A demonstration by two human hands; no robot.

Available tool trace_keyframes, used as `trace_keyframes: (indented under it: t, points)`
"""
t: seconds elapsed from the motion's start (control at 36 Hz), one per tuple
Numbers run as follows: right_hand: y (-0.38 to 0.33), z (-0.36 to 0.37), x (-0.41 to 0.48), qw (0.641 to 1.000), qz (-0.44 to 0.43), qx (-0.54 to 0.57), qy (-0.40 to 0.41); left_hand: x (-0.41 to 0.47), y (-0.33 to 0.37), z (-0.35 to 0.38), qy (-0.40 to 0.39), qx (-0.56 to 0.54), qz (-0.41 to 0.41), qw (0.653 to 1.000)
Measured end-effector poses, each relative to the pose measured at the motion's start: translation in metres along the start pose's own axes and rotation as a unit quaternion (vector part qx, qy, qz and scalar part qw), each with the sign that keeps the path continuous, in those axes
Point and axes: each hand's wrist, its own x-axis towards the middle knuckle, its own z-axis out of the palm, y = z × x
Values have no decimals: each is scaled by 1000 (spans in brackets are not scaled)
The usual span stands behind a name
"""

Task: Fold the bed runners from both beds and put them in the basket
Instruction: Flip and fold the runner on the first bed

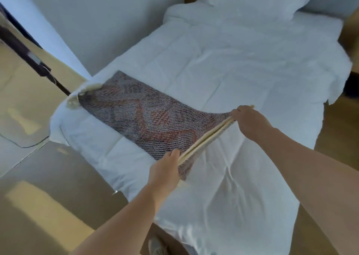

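A patterned bed runner [143, 116], dark grey with red-orange shapes and a cream underside, lies folded over itself across the foot of a bed with a white duvet [223, 70]. Its far end has cream tassels at the bed's left edge. My left hand [165, 171] grips the near corner of the doubled edge. My right hand [246, 118] grips the other corner of that edge, which is lifted a little off the duvet. No basket is in view.
A white pillow [258, 0] lies at the head of the bed. A pale wall runs along the bed's left side. A dark rod [29, 58] slants at the left. Wooden floor [340, 130] shows at the right, and a shoe [157, 247] at the bottom.
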Motion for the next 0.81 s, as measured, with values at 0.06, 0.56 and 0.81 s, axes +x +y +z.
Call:
trace_keyframes:
  t: [0.06, 0.56, 0.81]
  points:
    - [-21, -22, 5, 1000, 2, -16, 7, -3, -19, -25, -2, -1, 8, 1000]
    - [-165, -122, 79, 996, -9, -55, 75, 8, -165, -160, 43, -52, -9, 998]
    - [-220, -141, 120, 993, -26, -54, 103, 4, -209, -198, 52, -85, -48, 994]
